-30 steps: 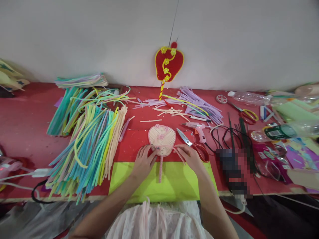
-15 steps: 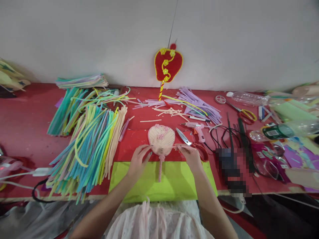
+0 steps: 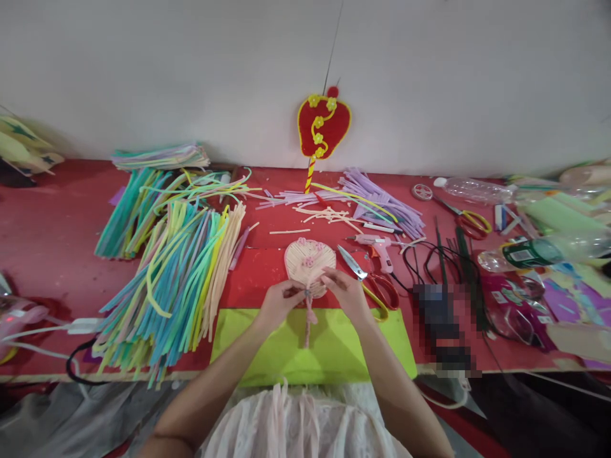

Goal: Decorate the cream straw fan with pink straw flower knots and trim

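Note:
A round hand fan [image 3: 296, 261], cream with a pink edge and small pink flowers, lies in front of me. Its pink handle [image 3: 307, 336] points toward me over a lime-green sheet [image 3: 267, 350]. My left hand [image 3: 281, 304] is closed, its fingertips pinched at the base of the fan's face. My right hand [image 3: 351, 294] is pinched over the fan's right side. A pale pink strip [image 3: 315, 278], perhaps ribbon, runs between the fingertips of both hands; a loop of pink hangs below at the handle's top. Fingers partly hide the fan's lower part.
Scissors [image 3: 352, 261] and a pink glue gun [image 3: 377, 245] lie right of the fan. Bundles of coloured pipe cleaners [image 3: 176, 286] cover the left; purple ones [image 3: 377, 200] lie behind. A red fan [image 3: 329, 130] leans on the wall. Plastic bottles [image 3: 544, 251] lie far right.
Both hands have come inward from the fan's two sides to the base of its face. The pale strip now lies across the fan. The scissors' yellow handle has come into view.

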A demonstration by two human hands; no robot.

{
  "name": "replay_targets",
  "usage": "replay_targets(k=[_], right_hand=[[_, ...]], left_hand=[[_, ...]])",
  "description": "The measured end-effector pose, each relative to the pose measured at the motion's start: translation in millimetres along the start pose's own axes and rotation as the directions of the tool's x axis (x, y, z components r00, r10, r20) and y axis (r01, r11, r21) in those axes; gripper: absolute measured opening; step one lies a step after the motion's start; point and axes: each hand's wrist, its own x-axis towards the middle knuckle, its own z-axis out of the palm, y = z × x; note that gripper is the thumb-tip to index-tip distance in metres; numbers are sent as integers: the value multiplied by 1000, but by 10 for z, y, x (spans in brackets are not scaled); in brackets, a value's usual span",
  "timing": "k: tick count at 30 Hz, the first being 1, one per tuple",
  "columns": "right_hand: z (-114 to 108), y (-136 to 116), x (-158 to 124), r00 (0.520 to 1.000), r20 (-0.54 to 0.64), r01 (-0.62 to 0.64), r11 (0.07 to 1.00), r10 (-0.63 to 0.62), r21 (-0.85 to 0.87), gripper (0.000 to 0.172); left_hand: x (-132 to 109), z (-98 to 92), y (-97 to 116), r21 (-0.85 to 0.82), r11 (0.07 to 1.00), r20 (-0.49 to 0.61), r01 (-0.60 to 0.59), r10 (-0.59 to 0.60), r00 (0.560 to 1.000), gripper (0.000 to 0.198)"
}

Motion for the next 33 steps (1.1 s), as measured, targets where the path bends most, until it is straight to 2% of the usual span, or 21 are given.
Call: replay_targets(k=[2, 6, 9, 13, 15, 22, 27, 33], right_hand=[[20, 24, -16, 999, -37, -6, 1000, 6, -7, 37], [106, 106, -80, 998, -68, -13, 996, 7, -94, 31], [189, 191, -119, 996, -83, 18, 988, -31, -151, 28], [256, 293, -141, 977, -88, 167, 952, -196, -258, 22], [263, 317, -144, 968, -83, 206, 936, -238, -284, 18], [238, 377, -123, 949, -93, 257, 908, -302, -330, 16], [258, 481, -103, 929, -138, 279, 893, -345, -354, 17], [255, 514, -90, 916, -158, 291, 880, -370, -376, 19]], left_hand=[[48, -25, -17, -23, 1000, -64, -15, 14, 998, 18], [161, -91, -60, 83, 995, -189, -47, 62, 980, 17], [247, -128, -98, 136, 990, -233, -38, 70, 970, 15], [323, -160, -106, 187, 982, -235, -22, 67, 970, 12], [338, -166, -79, 239, 971, -236, -26, 84, 968, 10], [361, -125, 28, 452, 887, -202, -93, 203, 958, 5], [385, -101, -16, 573, 812, -185, -115, 265, 946, 5], [391, -111, -82, 633, 763, -164, -133, 300, 940, 6]])
